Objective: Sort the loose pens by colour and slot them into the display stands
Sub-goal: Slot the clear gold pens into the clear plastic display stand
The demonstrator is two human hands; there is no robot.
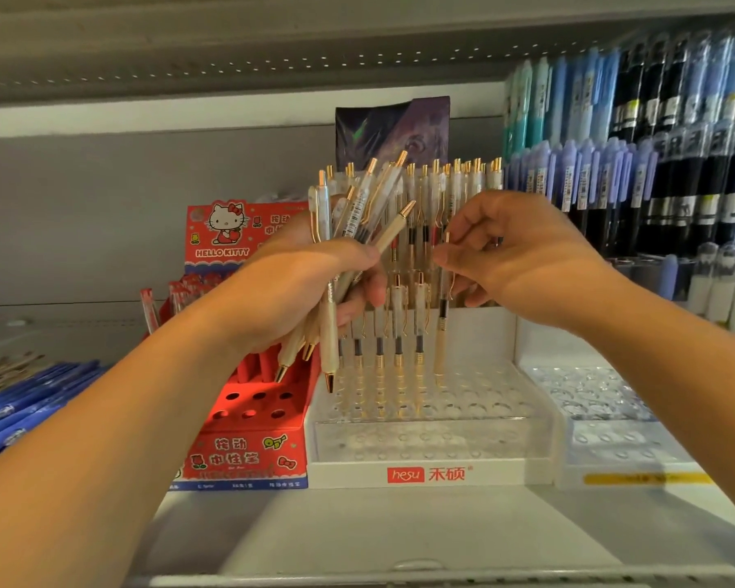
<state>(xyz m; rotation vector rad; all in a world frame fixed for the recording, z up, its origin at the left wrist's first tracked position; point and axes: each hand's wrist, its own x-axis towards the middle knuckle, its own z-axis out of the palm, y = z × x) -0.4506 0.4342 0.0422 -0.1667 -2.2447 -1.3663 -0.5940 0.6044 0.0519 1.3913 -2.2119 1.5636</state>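
Note:
My left hand [298, 290] grips a bundle of several cream and gold pens [357, 214], tips pointing down, in front of the clear stepped display stand [433, 435]. My right hand [522, 256] pinches the top of one cream pen [442, 328], which stands upright with its tip at a hole in the stand's middle step. A row of several matching pens [399, 345] stands slotted to its left, and a fuller row [455, 180] fills the back of the stand.
A red Hello Kitty pen stand [247, 418] sits left of the clear stand, with blue pens [30, 401] lying further left. Another clear stand [603, 413] is at right. Racks of blue and black pens [654, 163] fill the upper right. A shelf runs overhead.

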